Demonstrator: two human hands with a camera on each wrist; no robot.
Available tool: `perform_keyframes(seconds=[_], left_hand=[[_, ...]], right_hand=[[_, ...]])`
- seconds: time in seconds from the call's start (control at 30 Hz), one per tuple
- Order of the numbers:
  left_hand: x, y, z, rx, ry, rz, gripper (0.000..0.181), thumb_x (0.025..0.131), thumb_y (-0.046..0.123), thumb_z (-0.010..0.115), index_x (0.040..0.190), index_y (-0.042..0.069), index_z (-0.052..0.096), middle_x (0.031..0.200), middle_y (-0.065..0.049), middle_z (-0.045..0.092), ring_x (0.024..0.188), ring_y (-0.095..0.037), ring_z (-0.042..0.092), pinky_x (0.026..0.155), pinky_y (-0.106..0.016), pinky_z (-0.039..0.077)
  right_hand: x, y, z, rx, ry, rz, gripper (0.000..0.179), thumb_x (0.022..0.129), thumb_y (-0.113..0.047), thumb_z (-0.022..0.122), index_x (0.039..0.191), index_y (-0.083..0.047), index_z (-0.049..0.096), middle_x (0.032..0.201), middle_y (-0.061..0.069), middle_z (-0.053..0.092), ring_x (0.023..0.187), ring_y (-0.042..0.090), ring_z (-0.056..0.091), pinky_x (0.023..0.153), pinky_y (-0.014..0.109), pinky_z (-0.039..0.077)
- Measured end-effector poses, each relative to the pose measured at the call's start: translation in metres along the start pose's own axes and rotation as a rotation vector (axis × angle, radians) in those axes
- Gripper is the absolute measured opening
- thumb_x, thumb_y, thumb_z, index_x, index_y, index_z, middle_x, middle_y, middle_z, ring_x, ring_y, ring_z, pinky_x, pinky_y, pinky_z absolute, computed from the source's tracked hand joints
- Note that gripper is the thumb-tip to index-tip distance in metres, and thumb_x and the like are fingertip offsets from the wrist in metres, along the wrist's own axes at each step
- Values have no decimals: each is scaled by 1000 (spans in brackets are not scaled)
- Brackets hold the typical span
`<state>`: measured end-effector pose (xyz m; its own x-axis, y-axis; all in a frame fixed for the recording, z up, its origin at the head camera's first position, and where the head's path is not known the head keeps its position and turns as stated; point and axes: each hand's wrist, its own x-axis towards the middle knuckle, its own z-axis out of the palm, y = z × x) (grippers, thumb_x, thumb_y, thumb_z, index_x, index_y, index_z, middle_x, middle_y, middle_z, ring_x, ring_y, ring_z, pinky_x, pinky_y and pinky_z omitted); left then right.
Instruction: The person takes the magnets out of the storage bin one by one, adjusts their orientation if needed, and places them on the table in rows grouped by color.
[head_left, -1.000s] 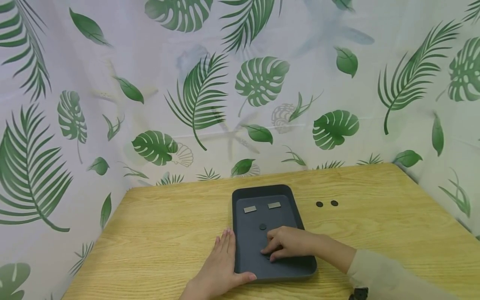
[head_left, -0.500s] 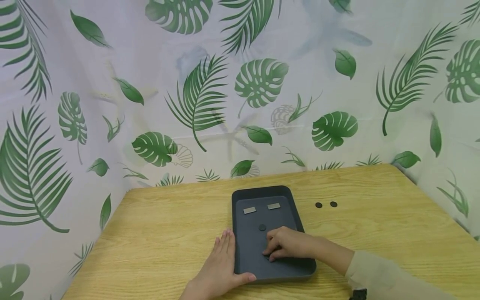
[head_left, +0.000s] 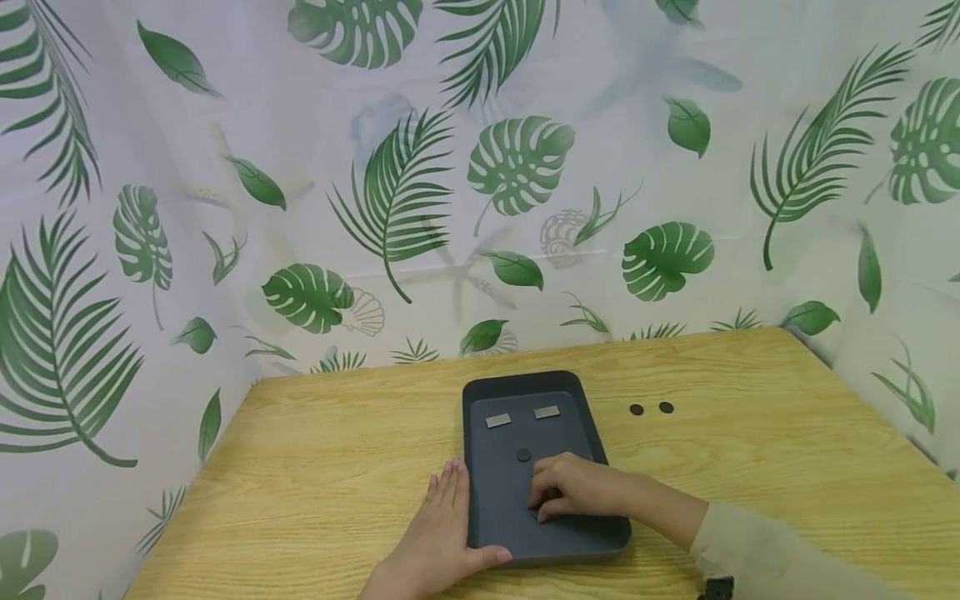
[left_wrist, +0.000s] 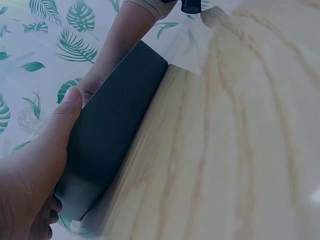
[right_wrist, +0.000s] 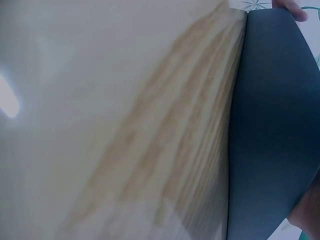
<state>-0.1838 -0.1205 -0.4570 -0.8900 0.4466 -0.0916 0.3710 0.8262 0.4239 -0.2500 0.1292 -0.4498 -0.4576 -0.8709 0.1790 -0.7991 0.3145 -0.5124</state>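
Note:
A dark grey rectangular tray [head_left: 498, 533] lies on the wooden table. My left hand [head_left: 442, 525] rests against its left side with the fingers straight, the thumb reaching along the near edge. In the left wrist view the thumb [left_wrist: 62, 117] lies at the tray's upper edge. Inside the tray, my right hand [head_left: 573, 486] bends its index finger and thumb down onto a small black disc [head_left: 534, 514], mostly hidden by the fingertips. Another black disc [head_left: 523, 455] lies just beyond that hand. Two silver-grey rectangular plates, a left one [head_left: 498, 421] and a right one [head_left: 547, 412], lie near the far end.
Two black discs, one left [head_left: 637, 409] and one right [head_left: 666, 407], lie on the table [head_left: 337, 467] beyond the tray's right side. A leaf-patterned cloth [head_left: 450, 208] hangs behind the table and along both sides.
My right index finger has drawn in slightly toward the thumb over the disc. The left hand, the tray and the other pieces stay where they were.

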Motion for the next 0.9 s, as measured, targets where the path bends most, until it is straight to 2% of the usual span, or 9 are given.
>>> perform_keyframes(seconds=[0.4,0.63,0.9], left_hand=[[0,0,-1,-1,-2,0,114,80,74,49,149,-6,6,156,-22,3,145,-33,2,116,-50,11],[0,0,-1,-8,-2,-1,115,80,75,49,149,-6,6,156,-22,2,145,-33,2,116,-51,11],[0,-1,-1,-10,-3,3,114,80,74,49,149,-6,6,156,-22,2,145,-33,2,116,-51,11]], right_hand=[[0,-5,-1,25,-48,127,8,90,-19,66,94,-14,60,86,-7,54,72,-4,46,64,15,45],[-1,-2,2,23,13,131,9,94,-17,60,101,-12,57,95,-3,59,82,-1,52,72,19,49],[-1,-1,0,0,47,139,9,94,-15,60,101,-9,57,95,0,62,82,2,55,70,20,49]])
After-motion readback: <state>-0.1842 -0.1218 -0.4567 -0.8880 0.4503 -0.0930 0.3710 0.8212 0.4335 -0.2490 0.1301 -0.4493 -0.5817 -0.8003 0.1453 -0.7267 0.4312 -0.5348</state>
